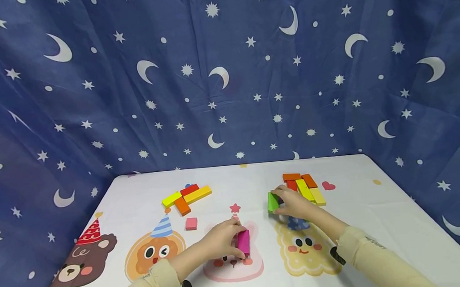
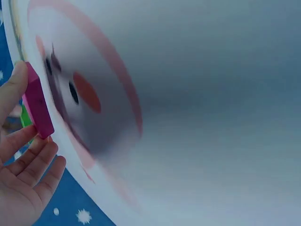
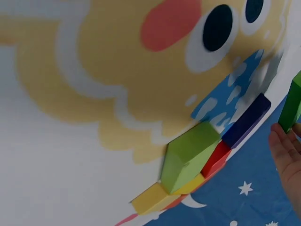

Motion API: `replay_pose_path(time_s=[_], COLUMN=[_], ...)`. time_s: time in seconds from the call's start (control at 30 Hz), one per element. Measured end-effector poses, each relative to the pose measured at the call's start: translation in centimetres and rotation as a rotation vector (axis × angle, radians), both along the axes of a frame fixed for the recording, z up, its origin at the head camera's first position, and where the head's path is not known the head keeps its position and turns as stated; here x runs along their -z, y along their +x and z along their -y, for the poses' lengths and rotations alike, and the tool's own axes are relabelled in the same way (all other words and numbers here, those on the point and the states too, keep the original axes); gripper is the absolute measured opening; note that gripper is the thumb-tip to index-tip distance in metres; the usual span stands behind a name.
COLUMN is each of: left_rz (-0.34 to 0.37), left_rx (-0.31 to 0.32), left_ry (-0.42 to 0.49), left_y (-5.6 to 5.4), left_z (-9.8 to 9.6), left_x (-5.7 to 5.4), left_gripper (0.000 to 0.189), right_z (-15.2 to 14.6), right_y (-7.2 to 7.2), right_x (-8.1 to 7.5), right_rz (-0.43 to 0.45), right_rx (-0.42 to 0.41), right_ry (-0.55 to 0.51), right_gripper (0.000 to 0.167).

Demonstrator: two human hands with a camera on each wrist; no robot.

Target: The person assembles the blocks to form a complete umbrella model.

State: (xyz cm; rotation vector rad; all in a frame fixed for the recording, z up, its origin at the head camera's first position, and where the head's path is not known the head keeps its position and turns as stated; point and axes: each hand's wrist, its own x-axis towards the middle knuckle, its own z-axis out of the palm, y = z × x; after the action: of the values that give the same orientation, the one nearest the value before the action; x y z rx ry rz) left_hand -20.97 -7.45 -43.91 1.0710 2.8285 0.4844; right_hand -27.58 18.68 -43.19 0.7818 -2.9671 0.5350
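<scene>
My left hand [image 1: 223, 240] pinches a magenta block [image 1: 243, 242] between thumb and fingers, above the printed pink face on the cloth. In the left wrist view the magenta block [image 2: 38, 101] is tilted, with the other fingers spread below it. Farther right, my right hand [image 1: 294, 202] grips a green block [image 1: 273, 202] by its ends. The right wrist view shows that green block [image 3: 291, 104] at its right edge. Near it on the cloth are a light green block [image 3: 188, 157] and a dark blue block [image 3: 247, 121], mostly hidden by the hand in the head view.
Beyond my right hand lie several blocks, among them a yellow block [image 1: 305, 190] and an orange block [image 1: 291, 176]. Back left is another cluster with a red block [image 1: 189, 190]. A small pink block [image 1: 191, 224] sits nearer. A starry curtain [image 1: 225, 93] stands behind.
</scene>
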Motion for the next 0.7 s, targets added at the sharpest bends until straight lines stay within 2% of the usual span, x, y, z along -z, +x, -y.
replay_pose_path(time_s=[0.23,0.37,0.5,0.7], left_rz=[0.01,-0.014,-0.049,-0.034], left_rx=[0.02,0.024,0.031,-0.009], left_ry=[0.002,-0.012,-0.026,0.006], left_y=[0.8,0.8,0.2,-1.6], left_z=[-1.3,-1.7,-1.7,-1.5], left_x=[0.6,0.5,0.2,0.2], left_gripper=[0.067,0.066,0.064,0.065], right_z=[1.3,1.6,1.5,0.9], right_y=[-0.2,-0.2,-0.2,0.4], right_x=[0.3,0.4,0.4,0.5], right_rz=[0.015,0.025,0.015,-0.004], right_rx=[0.001,0.001,-0.004,-0.015], right_ry=[0.022,0.012,0.009,0.005], right_gripper=[0.061,0.06,0.06,0.059])
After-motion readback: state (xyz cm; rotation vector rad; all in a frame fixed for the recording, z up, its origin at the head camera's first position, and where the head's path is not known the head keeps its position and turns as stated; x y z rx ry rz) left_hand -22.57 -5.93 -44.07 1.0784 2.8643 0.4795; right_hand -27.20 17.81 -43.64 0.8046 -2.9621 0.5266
